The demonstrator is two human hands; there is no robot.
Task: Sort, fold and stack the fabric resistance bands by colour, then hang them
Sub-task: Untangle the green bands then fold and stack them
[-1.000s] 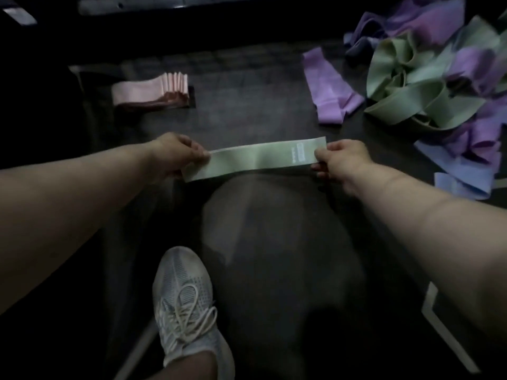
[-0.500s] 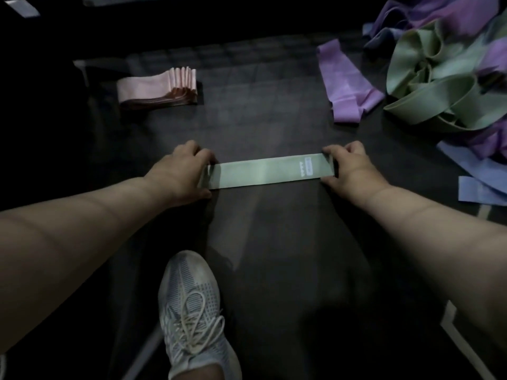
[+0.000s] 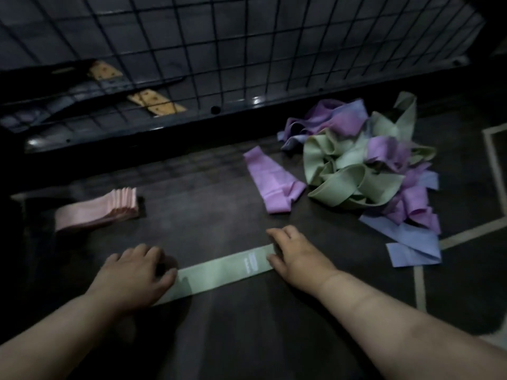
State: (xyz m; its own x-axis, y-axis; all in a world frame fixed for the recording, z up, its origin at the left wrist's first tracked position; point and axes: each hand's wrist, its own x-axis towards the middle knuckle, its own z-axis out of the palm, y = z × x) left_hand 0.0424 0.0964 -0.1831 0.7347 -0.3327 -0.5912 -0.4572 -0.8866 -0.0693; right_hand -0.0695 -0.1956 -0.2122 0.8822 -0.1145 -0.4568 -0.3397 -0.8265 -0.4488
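Green fabric, a single flattened green band (image 3: 219, 274), lies stretched on the dark floor (image 3: 208, 204) right in front of us. It runs from lower left up to the right, with a small pale printed label (image 3: 251, 261) near its right end. Our left hand (image 3: 137, 272) sits over the band's left end. Its fingers are curled and the thumb lies across the cloth, but we cannot tell whether it pinches the end or only presses it down. Our right hand (image 3: 299, 256) is at the other end, fingers fairly straight and spread down onto the floor. Its thumb side rests on the band's edge just beside the label, and it grips nothing that we can see.

Farther off to the left, well apart from the green band, we see a stack of pink bands (image 3: 96, 212), folded flat and piled evenly. Right of centre a purple band (image 3: 270, 185) lies loose, just beside a tangled heap of bands (image 3: 365, 165) in green, purple and blue. A blue band (image 3: 406, 242) trails out of the heap's near side, near our right hand but not touching it. Behind everything a black wire grid (image 3: 219, 50) stands along the floor's far edge, and pale lines (image 3: 472, 233) cross the floor at the right
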